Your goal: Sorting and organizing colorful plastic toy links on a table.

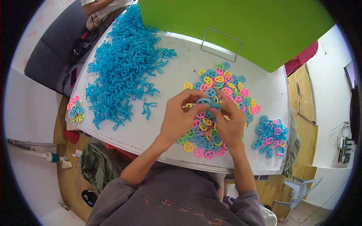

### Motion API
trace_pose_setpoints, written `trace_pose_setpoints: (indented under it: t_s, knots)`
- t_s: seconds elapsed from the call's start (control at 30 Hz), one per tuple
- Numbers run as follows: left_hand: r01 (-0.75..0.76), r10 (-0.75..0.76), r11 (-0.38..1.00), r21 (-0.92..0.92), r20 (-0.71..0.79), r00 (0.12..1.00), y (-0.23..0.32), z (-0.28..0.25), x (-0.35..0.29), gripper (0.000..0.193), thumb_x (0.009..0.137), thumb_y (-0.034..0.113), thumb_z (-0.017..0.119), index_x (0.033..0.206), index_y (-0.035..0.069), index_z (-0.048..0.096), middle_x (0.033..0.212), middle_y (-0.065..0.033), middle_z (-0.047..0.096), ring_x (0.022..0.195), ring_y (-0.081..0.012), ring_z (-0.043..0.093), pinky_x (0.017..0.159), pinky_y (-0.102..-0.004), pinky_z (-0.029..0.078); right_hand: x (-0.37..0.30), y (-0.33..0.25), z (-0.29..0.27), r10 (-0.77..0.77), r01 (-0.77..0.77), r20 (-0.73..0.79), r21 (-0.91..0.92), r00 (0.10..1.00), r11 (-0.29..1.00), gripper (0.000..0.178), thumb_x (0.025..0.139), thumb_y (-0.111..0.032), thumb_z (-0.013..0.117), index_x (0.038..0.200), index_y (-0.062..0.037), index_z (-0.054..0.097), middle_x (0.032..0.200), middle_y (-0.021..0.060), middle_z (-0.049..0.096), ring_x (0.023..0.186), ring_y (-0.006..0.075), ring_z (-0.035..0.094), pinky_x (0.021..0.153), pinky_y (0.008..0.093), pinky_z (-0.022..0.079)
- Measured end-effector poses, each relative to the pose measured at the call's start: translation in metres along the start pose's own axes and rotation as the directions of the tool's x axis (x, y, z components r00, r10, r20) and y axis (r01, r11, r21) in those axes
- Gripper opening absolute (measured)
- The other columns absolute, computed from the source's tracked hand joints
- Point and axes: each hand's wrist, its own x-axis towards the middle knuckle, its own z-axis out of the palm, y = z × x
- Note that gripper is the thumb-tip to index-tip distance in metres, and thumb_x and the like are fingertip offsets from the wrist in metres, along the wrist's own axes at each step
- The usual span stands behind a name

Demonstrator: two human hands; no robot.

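Both hands meet over a heap of small plastic wheels in pink, yellow, blue and green. My left hand is closed, pinching a blue spoked wheel between thumb and fingers. My right hand is closed on a small blue plastic frame piece, which touches or nearly touches the wheel. The fingertips partly hide both parts. Left of the hands lies a big pile of similar blue frame pieces, with a few loose ones at its near edge.
A smaller pile of blue and pink parts lies at the table's right. Several wheels sit at its left edge. A green panel and a wire stand are at the white table's far side. Another person sits far left.
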Motion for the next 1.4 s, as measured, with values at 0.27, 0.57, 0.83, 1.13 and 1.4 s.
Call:
trace_pose_setpoints:
  t_s: [0.27, 0.57, 0.83, 1.13, 1.4]
  knots:
    - [0.464, -0.332, 0.782, -0.417, 0.352, 0.875, -0.016, -0.005, 0.003, 0.021, 0.094, 0.022, 0.056, 0.105, 0.004, 0.062, 0.085, -0.0023, 0.062, 0.074, -0.0085, 0.060, 0.062, -0.0226, 0.049, 0.009, 0.020, -0.019, -0.111, -0.017, 0.353, 0.341, 0.929, 0.940, 0.036, 0.083, 0.006, 0.057, 0.118, -0.0025, 0.055, 0.095, 0.0052, 0.058, 0.088, 0.0138, 0.057, 0.083, 0.0277, 0.046]
    - [-0.201, 0.191, 0.782, 0.590, 0.080, 0.978, -0.022, -0.005, 0.022, 0.025, 0.082, 0.018, 0.068, 0.102, 0.004, 0.060, 0.088, -0.0071, 0.063, 0.072, -0.0178, 0.057, 0.062, -0.0308, 0.046, 0.014, 0.021, -0.025, 0.106, -0.133, 0.080, 0.579, 0.991, 0.805, 0.015, 0.087, 0.003, 0.058, 0.102, 0.0017, 0.059, 0.107, 0.0074, 0.061, 0.093, 0.0123, 0.058, 0.082, 0.0260, 0.047]
    - [-0.239, 0.188, 0.763, 0.601, 0.148, 0.971, -0.034, 0.022, 0.019, 0.030, 0.072, 0.012, 0.075, 0.097, 0.002, 0.062, 0.079, -0.0118, 0.061, 0.065, -0.0246, 0.059, 0.059, -0.0340, 0.048, 0.014, 0.028, -0.027, 0.079, -0.114, 0.084, 0.610, 0.993, 0.784, 0.014, 0.085, 0.000, 0.064, 0.098, 0.0019, 0.060, 0.092, 0.0044, 0.063, 0.087, 0.0107, 0.059, 0.078, 0.0247, 0.049]
    - [-0.094, 0.085, 0.918, 0.385, 0.041, 0.996, -0.031, 0.000, 0.031, 0.018, 0.084, 0.006, 0.066, 0.099, -0.002, 0.061, 0.081, -0.0081, 0.065, 0.073, -0.0147, 0.063, 0.061, -0.0274, 0.051, 0.017, 0.029, -0.027, 0.310, -0.328, 0.149, 0.659, 0.939, 0.677, 0.016, 0.084, -0.002, 0.066, 0.098, 0.0002, 0.060, 0.089, 0.0043, 0.064, 0.079, 0.0096, 0.061, 0.068, 0.0224, 0.049]
    - [-0.025, 0.029, 0.998, 0.058, -0.066, 0.997, -0.006, 0.004, 0.018, 0.016, 0.088, 0.006, 0.061, 0.101, -0.002, 0.060, 0.091, -0.0063, 0.062, 0.079, -0.0139, 0.063, 0.064, -0.0245, 0.055, 0.016, 0.035, -0.023, 0.246, -0.265, 0.105, 0.498, 0.964, 0.826, 0.014, 0.083, 0.000, 0.066, 0.097, 0.0030, 0.063, 0.086, 0.0041, 0.066, 0.079, 0.0093, 0.062, 0.071, 0.0224, 0.050]
